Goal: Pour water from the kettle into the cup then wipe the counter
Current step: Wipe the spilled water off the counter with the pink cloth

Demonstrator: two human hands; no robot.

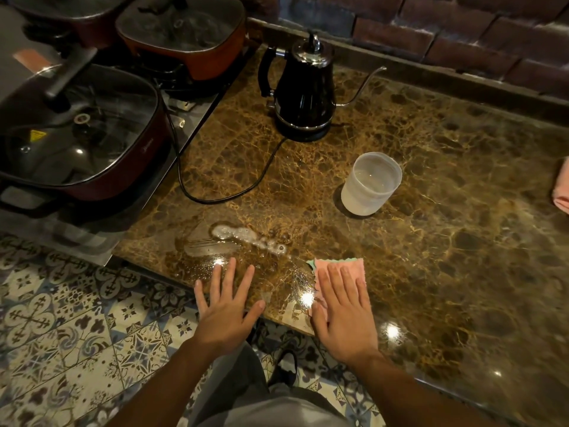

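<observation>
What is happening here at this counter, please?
A person stands at a marble counter. The right hand lies flat on a pink cloth near the front edge. The left hand is open, fingers spread, at the counter's edge and holds nothing. A puddle of water lies just beyond the hands. The black kettle sits on its base at the back, and the cup stands upright with water in it.

Kettle [303,90] on its base at top centre of the counter [431,241], spout pointing right. Cup [371,184] right of centre, below the kettle. Spilled water [246,238] lower centre, left of the cloth [338,272] under the right hand [345,309]. Left hand [226,306] at counter's near edge. Lidded pans [77,131] upper left.
</observation>
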